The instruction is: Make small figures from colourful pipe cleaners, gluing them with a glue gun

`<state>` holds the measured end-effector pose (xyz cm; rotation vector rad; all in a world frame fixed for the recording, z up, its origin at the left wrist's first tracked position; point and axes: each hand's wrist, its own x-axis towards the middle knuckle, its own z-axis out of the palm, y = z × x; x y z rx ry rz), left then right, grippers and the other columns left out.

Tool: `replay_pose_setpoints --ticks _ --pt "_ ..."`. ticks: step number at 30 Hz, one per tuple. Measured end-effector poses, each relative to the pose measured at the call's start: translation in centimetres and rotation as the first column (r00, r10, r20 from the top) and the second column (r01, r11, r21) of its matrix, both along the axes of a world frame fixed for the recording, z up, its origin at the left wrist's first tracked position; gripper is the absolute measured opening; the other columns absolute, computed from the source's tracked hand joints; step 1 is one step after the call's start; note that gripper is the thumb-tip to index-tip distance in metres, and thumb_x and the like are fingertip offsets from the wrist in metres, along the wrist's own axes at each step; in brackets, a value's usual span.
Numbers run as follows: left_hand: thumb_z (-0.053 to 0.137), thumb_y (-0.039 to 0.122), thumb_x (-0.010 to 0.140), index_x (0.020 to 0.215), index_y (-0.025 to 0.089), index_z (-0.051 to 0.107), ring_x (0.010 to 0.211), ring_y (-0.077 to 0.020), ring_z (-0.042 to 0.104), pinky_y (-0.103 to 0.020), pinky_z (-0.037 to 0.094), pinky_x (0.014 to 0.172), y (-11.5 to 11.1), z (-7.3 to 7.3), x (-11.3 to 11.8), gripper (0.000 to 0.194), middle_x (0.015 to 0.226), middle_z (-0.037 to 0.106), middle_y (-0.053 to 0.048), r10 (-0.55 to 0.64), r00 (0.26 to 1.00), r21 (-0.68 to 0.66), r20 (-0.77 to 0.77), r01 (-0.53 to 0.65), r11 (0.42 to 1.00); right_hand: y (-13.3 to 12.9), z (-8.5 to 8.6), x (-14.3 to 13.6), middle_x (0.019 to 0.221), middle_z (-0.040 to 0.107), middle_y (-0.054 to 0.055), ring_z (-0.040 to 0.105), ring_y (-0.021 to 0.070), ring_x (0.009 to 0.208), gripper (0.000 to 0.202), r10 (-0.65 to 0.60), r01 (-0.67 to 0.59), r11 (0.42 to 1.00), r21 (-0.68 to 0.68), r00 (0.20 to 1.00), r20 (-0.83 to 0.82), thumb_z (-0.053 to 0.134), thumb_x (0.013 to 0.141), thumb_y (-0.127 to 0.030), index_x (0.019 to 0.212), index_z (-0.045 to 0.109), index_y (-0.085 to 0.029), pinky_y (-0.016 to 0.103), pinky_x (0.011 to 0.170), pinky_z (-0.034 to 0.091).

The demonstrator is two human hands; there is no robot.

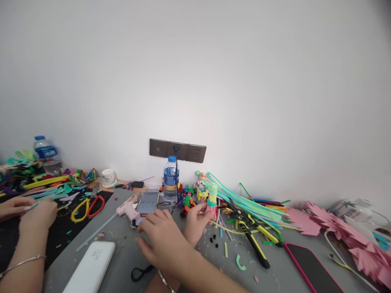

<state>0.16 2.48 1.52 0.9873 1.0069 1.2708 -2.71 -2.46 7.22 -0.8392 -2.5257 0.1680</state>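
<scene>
My left hand point(196, 221) pinches a small fuzzy figure point(212, 196) with a yellow and turquoise top and a pink lower part. Crossing over my left wrist, my right hand point(161, 240) is spread with nothing in it, just in front of a phone point(148, 202) with a lit timer screen. A pink glue gun point(128, 211) lies left of that phone, its lower end close to my right fingertips. Black-and-yellow pliers point(252, 240) rest to the right of the figure, beside a bundle of pale green and blue pipe cleaners point(256, 207).
A water bottle point(171, 179) stands by the wall sockets. A white power bank point(90, 266) lies front left, a red-edged phone point(311, 266) front right, near pink folded paper point(363, 244). Another person's hands point(38, 215) work at far left, near scissors point(88, 208).
</scene>
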Motion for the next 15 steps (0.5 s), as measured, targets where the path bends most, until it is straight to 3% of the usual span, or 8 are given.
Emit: replay_pose_setpoints --ticks 3,6,10,15 --pt "0.075 0.036 0.071 0.082 0.016 0.072 0.062 -0.0175 0.064 -0.022 0.044 0.05 0.0 -0.4 0.0 0.023 0.071 0.07 -0.004 -0.138 0.99 0.032 0.015 0.137 0.99 1.9 -0.3 -5.1 0.096 0.071 0.015 0.062 0.0281 0.093 0.024 -0.08 0.082 0.997 -0.002 0.977 0.198 0.061 0.084 -0.03 0.098 0.065 -0.011 0.044 0.085 0.043" --pt "0.066 0.034 0.083 0.094 0.016 0.069 0.079 -0.0183 0.065 -0.028 0.053 0.068 0.1 -0.7 0.1 0.021 0.09 0.069 -0.006 -0.185 0.981 0.025 0.054 0.184 0.983 3.6 -0.6 -8.7 0.12 0.062 0.028 0.06 0.0318 0.107 0.037 -0.174 0.183 0.983 0.0 0.938 0.3 0.056 0.083 -0.012 0.118 0.059 -0.002 0.046 0.089 0.042" --pt "0.054 0.033 0.093 0.118 0.019 0.058 0.101 -0.021 0.06 -0.041 0.053 0.086 0.3 -0.9 0.0 0.029 0.123 0.058 -0.009 -0.158 0.981 0.029 0.109 0.155 0.987 5.0 -1.5 -10.8 0.121 0.06 0.034 0.053 0.038 0.121 0.069 -0.23 0.32 0.938 -0.136 0.865 0.446 0.062 0.076 -0.011 0.139 0.038 0.005 0.054 0.097 0.036" --pt "0.055 0.034 0.092 0.115 0.024 0.06 0.104 -0.0231 0.059 -0.039 0.054 0.084 0.5 -0.9 -0.1 0.026 0.121 0.059 -0.007 -0.135 0.979 0.045 0.151 0.129 0.991 7.1 -4.0 -11.9 0.114 0.066 0.029 0.054 0.0379 0.12 0.069 -0.183 0.287 0.912 -0.294 0.925 0.334 0.058 0.075 -0.008 0.141 0.039 0.0 0.062 0.102 0.027"
